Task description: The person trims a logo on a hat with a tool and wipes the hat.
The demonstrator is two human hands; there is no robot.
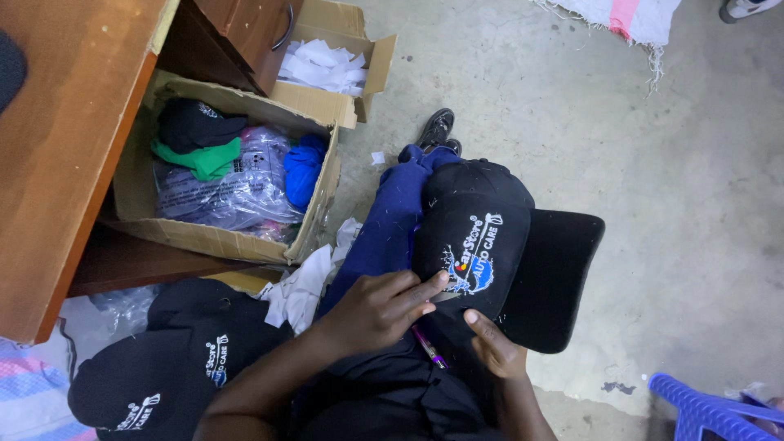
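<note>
A black cap point(482, 237) is seen at the centre of the frame, laid on the person's lap over a blue trouser leg point(384, 229), its rounded crown toward the upper part of the picture and its flat, matte brim point(551, 278) spread out to the right. A blue and white embroidered emblem is stitched on the front panel. The left hand point(380, 306) is stretched in from the lower left, its forearm angled upward, with the fingers extended and pressed flat against the lower edge of the emblem; a slim purple pen-like tool point(427, 346) is seen beneath it, though whether it is gripped cannot be told. The right hand point(494, 347) is brought up from the bottom centre, its grip closed on the cap's lower edge, thumb laid on the fabric. More black caps point(163, 367) of the same kind are piled at the lower left. A worn cardboard box point(220, 237) is set at the upper left, filled with crinkled clear plastic bags and green, blue and black cloth, beside a brown wooden desk point(57, 147). White tissue paper point(306, 282) is crumpled on the grey concrete floor point(653, 163).
</note>
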